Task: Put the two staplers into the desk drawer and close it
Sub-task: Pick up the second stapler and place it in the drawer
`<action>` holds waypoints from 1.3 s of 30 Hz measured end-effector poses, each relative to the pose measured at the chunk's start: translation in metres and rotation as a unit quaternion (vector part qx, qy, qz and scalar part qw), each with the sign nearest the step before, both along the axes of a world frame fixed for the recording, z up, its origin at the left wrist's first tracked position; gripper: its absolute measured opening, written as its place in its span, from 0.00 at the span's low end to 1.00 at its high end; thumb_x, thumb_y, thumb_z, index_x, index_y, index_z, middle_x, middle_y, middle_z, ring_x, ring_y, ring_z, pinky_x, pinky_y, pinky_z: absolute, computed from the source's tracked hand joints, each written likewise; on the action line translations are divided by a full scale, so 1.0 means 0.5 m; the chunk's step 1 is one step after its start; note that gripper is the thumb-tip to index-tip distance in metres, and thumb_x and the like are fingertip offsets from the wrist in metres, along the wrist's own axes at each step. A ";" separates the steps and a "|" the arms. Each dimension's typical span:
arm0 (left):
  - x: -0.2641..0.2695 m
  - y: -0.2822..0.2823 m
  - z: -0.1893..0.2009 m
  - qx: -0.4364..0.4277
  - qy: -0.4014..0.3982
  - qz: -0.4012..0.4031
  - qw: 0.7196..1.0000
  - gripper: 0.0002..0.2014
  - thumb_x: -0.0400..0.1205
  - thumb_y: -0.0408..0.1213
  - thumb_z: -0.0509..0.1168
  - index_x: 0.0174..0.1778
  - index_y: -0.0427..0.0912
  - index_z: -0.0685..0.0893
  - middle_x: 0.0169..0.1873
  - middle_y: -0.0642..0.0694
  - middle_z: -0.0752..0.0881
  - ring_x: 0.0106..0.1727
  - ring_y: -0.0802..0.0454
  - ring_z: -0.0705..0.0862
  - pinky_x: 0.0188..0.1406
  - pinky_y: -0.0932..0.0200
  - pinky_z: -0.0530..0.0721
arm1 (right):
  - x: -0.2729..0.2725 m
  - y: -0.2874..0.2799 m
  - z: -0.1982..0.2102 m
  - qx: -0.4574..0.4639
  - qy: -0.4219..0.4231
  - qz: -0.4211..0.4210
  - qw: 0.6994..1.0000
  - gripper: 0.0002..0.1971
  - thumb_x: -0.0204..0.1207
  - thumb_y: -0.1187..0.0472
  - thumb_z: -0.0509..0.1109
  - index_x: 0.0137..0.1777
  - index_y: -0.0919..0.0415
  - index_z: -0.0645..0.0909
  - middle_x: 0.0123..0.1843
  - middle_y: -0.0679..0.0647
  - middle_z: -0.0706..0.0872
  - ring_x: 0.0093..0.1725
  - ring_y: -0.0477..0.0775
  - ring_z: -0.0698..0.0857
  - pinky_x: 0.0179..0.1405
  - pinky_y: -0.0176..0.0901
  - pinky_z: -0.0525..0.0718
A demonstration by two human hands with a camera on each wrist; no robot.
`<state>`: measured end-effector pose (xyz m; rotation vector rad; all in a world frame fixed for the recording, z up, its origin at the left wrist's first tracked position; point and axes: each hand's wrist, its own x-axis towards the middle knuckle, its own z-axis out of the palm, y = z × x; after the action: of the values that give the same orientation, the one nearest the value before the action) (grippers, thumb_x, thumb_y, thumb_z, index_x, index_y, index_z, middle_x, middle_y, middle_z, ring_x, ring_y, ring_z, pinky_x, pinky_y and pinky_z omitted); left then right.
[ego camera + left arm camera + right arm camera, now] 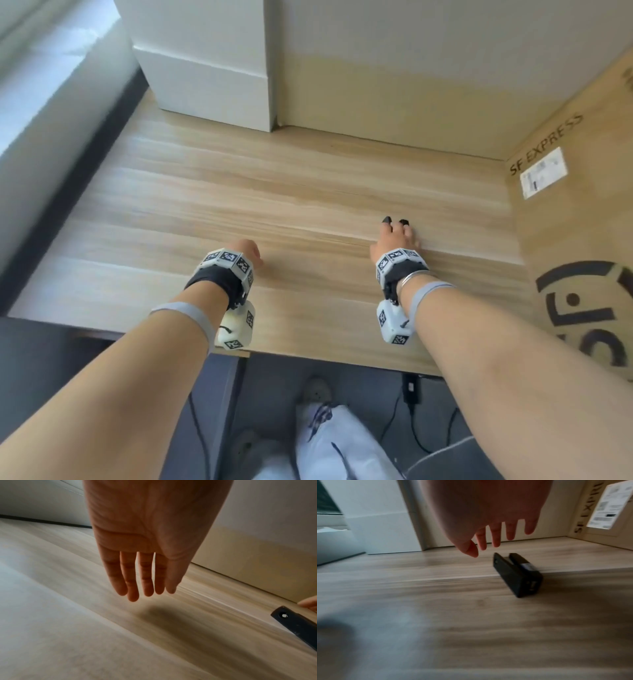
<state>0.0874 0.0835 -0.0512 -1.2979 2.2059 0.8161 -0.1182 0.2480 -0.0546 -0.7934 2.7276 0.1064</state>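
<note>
A black stapler [517, 573] lies on its side on the wooden desk [274, 192]. My right hand [496, 540] hovers just above it with fingers spread and straight, holding nothing. In the head view the right hand [397, 236] covers most of the stapler [387, 219]; only its dark ends show past the fingers. My left hand [248, 251] floats over bare desk to the left, its fingers [132, 588] straight and empty. The left wrist view catches the stapler [296, 626] at its right edge. I see only this one stapler, and no drawer.
A big cardboard box [575, 240] marked SF EXPRESS walls the desk's right side. A white box [205, 68] stands at the back left and a pale panel [411, 85] behind. Under the front edge are cables, a power adapter [409, 389] and my legs.
</note>
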 end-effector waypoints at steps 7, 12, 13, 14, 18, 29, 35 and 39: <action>-0.096 -0.006 -0.018 -0.013 -0.013 -0.011 1.000 0.16 0.83 0.32 0.61 0.65 0.32 0.82 0.65 0.33 0.83 0.66 0.37 0.82 0.65 0.51 0.78 | -0.090 0.030 -0.030 -0.031 -0.139 -0.205 0.968 0.37 0.80 0.53 0.65 0.83 0.59 0.50 0.70 0.64 0.79 0.70 0.67 0.78 0.68 0.54 0.75; -0.106 -0.008 -0.029 -0.030 -0.026 -0.011 0.999 0.16 0.83 0.34 0.60 0.64 0.32 0.83 0.63 0.33 0.85 0.65 0.36 0.82 0.65 0.50 0.78 | -0.098 0.013 -0.042 -0.046 -0.132 -0.211 0.967 0.29 0.77 0.58 0.70 0.74 0.66 0.63 0.69 0.64 0.80 0.68 0.65 0.81 0.63 0.52 0.79; -0.105 -0.009 -0.031 -0.030 -0.027 -0.009 0.999 0.16 0.83 0.34 0.60 0.64 0.32 0.83 0.64 0.33 0.84 0.66 0.37 0.82 0.66 0.49 0.78 | -0.097 0.010 -0.040 -0.045 -0.137 -0.218 0.965 0.29 0.75 0.59 0.71 0.73 0.66 0.64 0.69 0.63 0.79 0.68 0.65 0.80 0.63 0.52 0.79; -0.103 -0.011 -0.032 -0.028 -0.027 -0.007 0.999 0.16 0.83 0.34 0.60 0.64 0.32 0.82 0.64 0.33 0.84 0.66 0.37 0.81 0.66 0.49 0.78 | -0.095 0.008 -0.038 -0.042 -0.138 -0.223 0.964 0.30 0.74 0.59 0.73 0.72 0.65 0.64 0.70 0.63 0.77 0.68 0.64 0.80 0.64 0.53 0.79; -0.090 -0.018 -0.039 -0.036 -0.009 -0.002 0.999 0.15 0.83 0.33 0.59 0.64 0.33 0.82 0.64 0.32 0.84 0.65 0.37 0.81 0.65 0.50 0.78 | -0.082 -0.002 -0.029 -0.020 -0.141 -0.216 0.966 0.34 0.70 0.63 0.77 0.72 0.65 0.64 0.72 0.62 0.65 0.65 0.64 0.80 0.63 0.50 0.81; 0.037 -0.038 -0.038 -0.037 0.000 0.013 0.999 0.16 0.83 0.33 0.57 0.66 0.37 0.80 0.65 0.34 0.82 0.65 0.37 0.81 0.64 0.49 0.78 | 0.059 -0.039 -0.005 -0.075 -0.153 -0.109 0.979 0.28 0.72 0.65 0.73 0.68 0.65 0.64 0.61 0.65 0.84 0.60 0.66 0.85 0.52 0.51 0.83; 0.174 -0.048 -0.037 -0.056 0.019 0.061 0.996 0.15 0.83 0.36 0.58 0.61 0.33 0.82 0.58 0.32 0.86 0.60 0.36 0.84 0.59 0.48 0.81 | 0.225 -0.117 0.012 -0.119 -0.192 0.002 0.974 0.32 0.72 0.59 0.76 0.70 0.62 0.63 0.60 0.64 0.86 0.58 0.67 0.86 0.52 0.51 0.82; 0.295 -0.053 -0.044 -0.073 0.020 0.109 0.991 0.16 0.84 0.38 0.57 0.61 0.35 0.83 0.58 0.33 0.87 0.60 0.37 0.84 0.58 0.50 0.81 | 0.366 -0.165 0.008 -0.127 -0.241 0.079 0.959 0.30 0.72 0.58 0.75 0.69 0.61 0.64 0.58 0.63 0.87 0.57 0.67 0.86 0.53 0.52 0.83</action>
<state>0.2350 0.0572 -0.0730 -1.6304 2.2166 0.7762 0.0649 0.1655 -0.0506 -0.9588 2.2382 -0.3655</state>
